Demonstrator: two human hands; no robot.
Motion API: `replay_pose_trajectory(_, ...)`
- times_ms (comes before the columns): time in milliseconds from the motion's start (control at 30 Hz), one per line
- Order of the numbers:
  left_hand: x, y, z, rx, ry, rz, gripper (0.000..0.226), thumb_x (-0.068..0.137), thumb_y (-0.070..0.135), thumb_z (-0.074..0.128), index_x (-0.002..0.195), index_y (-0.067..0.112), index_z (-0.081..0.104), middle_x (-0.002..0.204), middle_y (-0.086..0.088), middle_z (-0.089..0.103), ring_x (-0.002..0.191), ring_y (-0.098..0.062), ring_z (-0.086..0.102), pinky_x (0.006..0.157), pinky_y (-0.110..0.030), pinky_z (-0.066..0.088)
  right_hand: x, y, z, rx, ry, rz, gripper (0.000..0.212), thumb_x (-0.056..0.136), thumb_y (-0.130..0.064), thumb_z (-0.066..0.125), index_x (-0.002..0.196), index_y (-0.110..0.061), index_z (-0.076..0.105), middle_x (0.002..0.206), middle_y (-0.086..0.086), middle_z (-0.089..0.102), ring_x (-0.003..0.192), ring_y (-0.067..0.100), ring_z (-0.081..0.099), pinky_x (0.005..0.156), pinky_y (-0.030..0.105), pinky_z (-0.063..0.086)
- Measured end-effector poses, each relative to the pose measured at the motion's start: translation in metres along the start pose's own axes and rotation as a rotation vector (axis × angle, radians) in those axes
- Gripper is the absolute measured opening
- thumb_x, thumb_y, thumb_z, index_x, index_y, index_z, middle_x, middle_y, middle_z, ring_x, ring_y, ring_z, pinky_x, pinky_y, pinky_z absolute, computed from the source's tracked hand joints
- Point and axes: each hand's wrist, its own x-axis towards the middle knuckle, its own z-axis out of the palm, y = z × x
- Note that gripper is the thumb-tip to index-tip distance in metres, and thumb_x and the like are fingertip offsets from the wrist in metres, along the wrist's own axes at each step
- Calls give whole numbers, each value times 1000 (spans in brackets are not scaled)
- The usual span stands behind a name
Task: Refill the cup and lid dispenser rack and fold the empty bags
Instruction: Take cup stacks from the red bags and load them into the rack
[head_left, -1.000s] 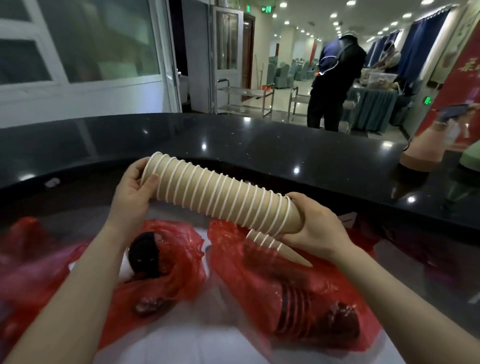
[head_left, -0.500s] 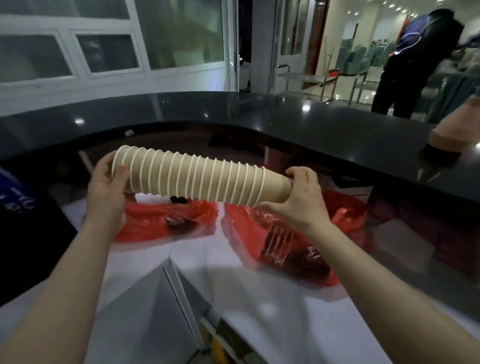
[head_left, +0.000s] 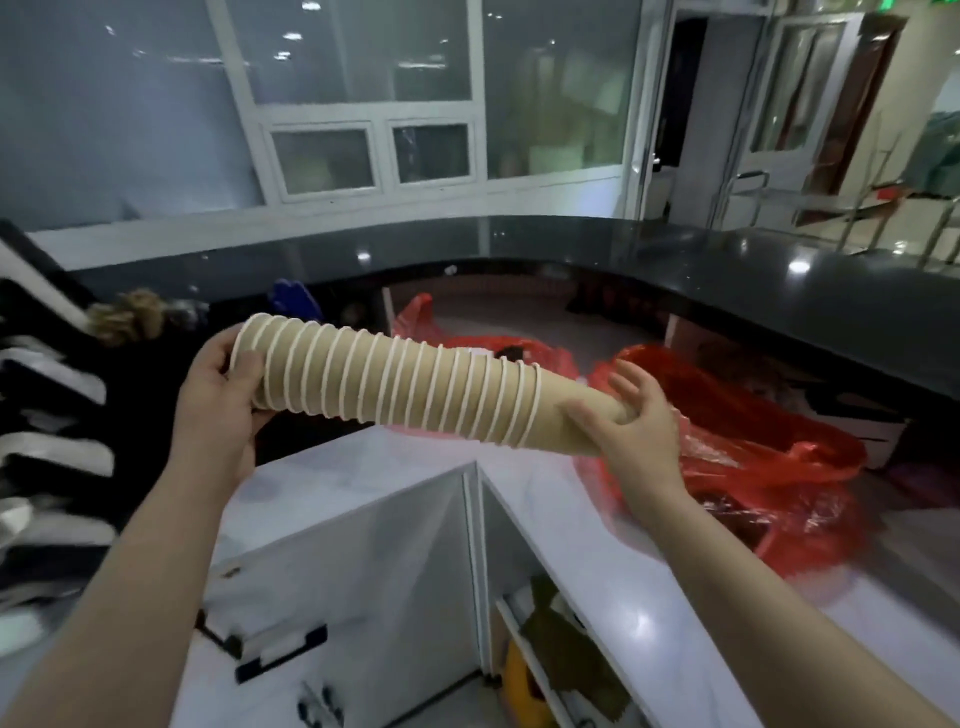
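Your two arms are bare all the way up, with no sleeves showing. Your left hand (head_left: 215, 400) has no glove, no ring and no watch on it. Your right hand (head_left: 636, 421) is just the same. Your nails are short and plain, with no paint.

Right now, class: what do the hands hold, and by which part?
The stack of paper cups: left hand grips its rim end, right hand its base end.

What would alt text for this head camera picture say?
Two hands hold a long stack of paper cups sideways over a white counter: the left hand grips the open rim end, the right hand the base. Red bags lie behind.
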Motion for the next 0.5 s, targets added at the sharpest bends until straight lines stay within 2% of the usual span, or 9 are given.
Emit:
replay_pose_trajectory(67, -4, 15, -26, 27, 35, 33, 20, 100, 24, 46, 108, 38, 58, 107, 9, 64, 93, -11, 63, 71, -33, 52, -7, -3, 22, 86, -46, 84, 71, 70, -28, 83, 131, -26, 47, 131, -3, 52, 111, 13, 56, 87, 33, 54)
replay_pose_trajectory(133, -7, 29, -52, 47, 97, 60, 20, 101, 23, 45, 113, 33, 57, 104, 9, 64, 91, -10, 62, 71, -33, 52, -13, -6, 39, 161, -145, 119, 66, 72, -16, 81, 127, -28, 47, 128, -3, 53, 104, 13, 58, 85, 34, 55)
replay_pose_trajectory(200, -9, 41, -78, 45, 161, 74, 21, 101, 20, 44, 111, 33, 57, 99, 10, 63, 86, -9, 61, 67, -30, 54, -17, -10, 55, 205, -248, 105, 69, 74, -2, 77, 127, -32, 46, 127, -6, 52, 106, 14, 59, 87, 37, 54)
replay_pose_trajectory(267, -11, 51, -104, 47, 211, 88, 20, 101, 20, 44, 110, 33, 56, 97, 10, 62, 82, -6, 60, 60, -23, 55, -22, -19, 76, 237, -270, 86, 74, 73, 3, 75, 131, -31, 43, 130, -7, 51, 109, 11, 58, 91, 38, 53)
replay_pose_trajectory(333, -12, 60, -129, 49, 244, 109, 20, 101, 20, 44, 113, 31, 55, 98, 9, 62, 79, -7, 60, 57, -21, 55, -27, -27, 101, 290, -232, 102, 75, 73, -3, 78, 135, -26, 41, 130, -6, 51, 109, 11, 59, 92, 40, 53)
replay_pose_trajectory(400, -12, 66, -152, 47, 281, 116, 20, 101, 20, 44, 107, 34, 57, 95, 8, 62, 75, -10, 58, 57, -27, 52, -37, -39, 132, 416, -262, 221, 71, 74, -15, 79, 135, -20, 43, 130, 4, 54, 110, 22, 61, 94, 48, 51)
replay_pose_trajectory(500, -10, 73, -194, 36, 311, 103, 21, 100, 22, 45, 101, 39, 57, 98, 7, 62, 81, -13, 60, 64, -34, 50, -61, -62, 181, 846, -366, 471, 57, 70, -21, 74, 120, -12, 51, 124, 17, 60, 108, 32, 64, 88, 48, 55)
